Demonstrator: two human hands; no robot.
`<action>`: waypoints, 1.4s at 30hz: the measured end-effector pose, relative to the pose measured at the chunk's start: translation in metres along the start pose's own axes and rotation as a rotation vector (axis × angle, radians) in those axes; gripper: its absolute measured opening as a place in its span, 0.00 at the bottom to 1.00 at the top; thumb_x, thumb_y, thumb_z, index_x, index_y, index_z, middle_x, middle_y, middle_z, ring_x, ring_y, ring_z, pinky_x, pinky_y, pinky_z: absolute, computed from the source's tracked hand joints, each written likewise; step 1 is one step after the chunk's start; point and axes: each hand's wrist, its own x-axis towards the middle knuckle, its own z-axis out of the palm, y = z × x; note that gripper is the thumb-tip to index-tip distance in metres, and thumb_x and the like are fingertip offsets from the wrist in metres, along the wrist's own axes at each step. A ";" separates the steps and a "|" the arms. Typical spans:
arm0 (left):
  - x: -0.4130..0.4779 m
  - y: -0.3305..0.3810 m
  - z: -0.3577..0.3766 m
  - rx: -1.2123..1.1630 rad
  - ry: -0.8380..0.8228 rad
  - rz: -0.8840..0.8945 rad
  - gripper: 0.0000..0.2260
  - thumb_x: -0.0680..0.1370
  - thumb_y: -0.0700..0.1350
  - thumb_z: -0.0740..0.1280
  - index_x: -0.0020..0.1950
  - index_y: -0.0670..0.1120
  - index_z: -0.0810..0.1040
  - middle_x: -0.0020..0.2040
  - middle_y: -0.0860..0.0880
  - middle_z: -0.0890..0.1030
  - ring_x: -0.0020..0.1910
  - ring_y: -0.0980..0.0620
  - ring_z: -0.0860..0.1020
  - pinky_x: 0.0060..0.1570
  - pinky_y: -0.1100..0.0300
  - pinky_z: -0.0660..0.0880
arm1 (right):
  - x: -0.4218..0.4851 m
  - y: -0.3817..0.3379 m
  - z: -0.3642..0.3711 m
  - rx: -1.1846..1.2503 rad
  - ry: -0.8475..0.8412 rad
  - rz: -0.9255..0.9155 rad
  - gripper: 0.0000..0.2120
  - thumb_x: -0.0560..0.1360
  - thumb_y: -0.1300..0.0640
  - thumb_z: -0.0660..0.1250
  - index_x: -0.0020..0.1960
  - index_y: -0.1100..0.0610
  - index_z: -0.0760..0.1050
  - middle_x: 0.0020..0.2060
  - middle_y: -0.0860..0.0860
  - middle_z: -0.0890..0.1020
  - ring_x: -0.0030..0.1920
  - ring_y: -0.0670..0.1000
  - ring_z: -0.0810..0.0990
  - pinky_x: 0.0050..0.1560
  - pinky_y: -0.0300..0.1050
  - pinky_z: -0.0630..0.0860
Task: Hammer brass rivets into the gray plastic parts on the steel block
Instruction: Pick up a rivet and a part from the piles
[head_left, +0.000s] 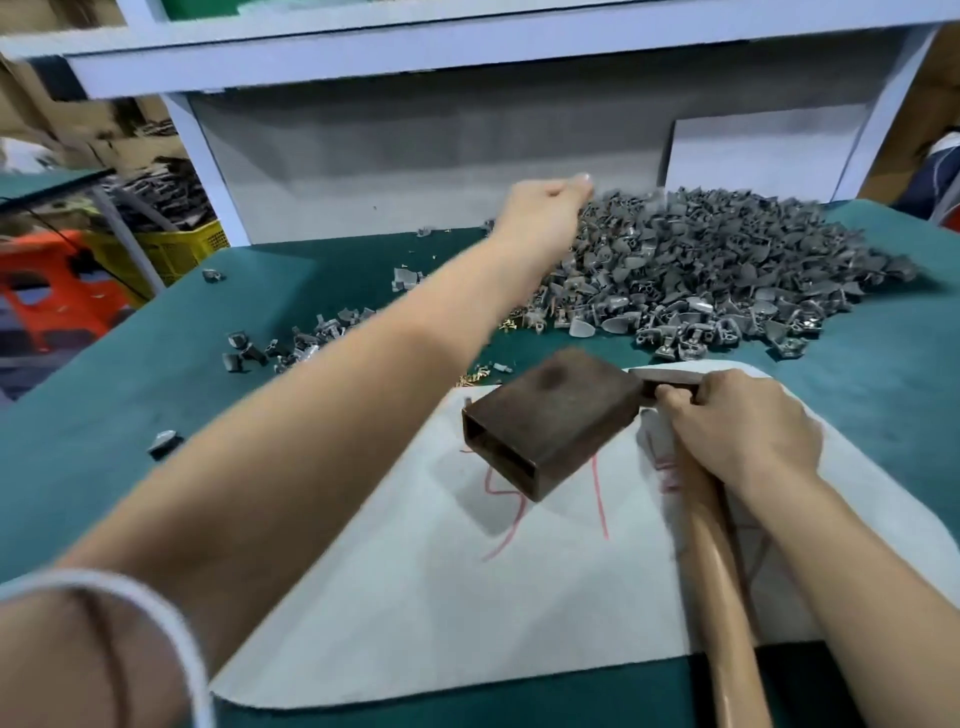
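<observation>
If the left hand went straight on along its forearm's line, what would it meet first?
Likely the edge of the gray parts pile, just beyond the left hand; if it passes above, the gray back panel. Depth is unclear.

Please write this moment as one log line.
left hand: at parts pile, grip unclear | right hand: holds hammer beside block | block: no part on it

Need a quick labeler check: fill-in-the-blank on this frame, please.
1. The right hand grips the ____ just below its head.
2. The block sits on a white sheet scribbled in ____.
3. The left hand is stretched out to the pile of ____ parts.
Missing: hammer; red; gray.
</observation>
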 end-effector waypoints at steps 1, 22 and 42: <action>0.012 -0.004 -0.012 0.098 -0.019 0.005 0.16 0.82 0.46 0.60 0.68 0.44 0.73 0.58 0.50 0.79 0.45 0.61 0.77 0.49 0.68 0.72 | 0.000 0.000 0.000 -0.004 0.007 -0.001 0.19 0.75 0.41 0.60 0.41 0.57 0.78 0.43 0.58 0.80 0.44 0.60 0.76 0.40 0.45 0.66; -0.020 -0.134 -0.106 0.902 -0.261 0.178 0.04 0.76 0.43 0.70 0.48 0.47 0.83 0.43 0.55 0.80 0.37 0.68 0.73 0.39 0.81 0.65 | 0.002 0.001 0.009 0.002 0.079 -0.003 0.20 0.74 0.41 0.61 0.44 0.57 0.79 0.44 0.59 0.81 0.47 0.61 0.78 0.40 0.46 0.66; -0.013 -0.096 -0.142 0.803 -0.058 0.098 0.10 0.73 0.32 0.67 0.49 0.45 0.83 0.41 0.49 0.84 0.37 0.60 0.77 0.36 0.81 0.67 | 0.005 0.004 0.011 0.005 0.062 -0.008 0.20 0.74 0.40 0.60 0.43 0.56 0.79 0.45 0.60 0.81 0.48 0.62 0.78 0.41 0.47 0.68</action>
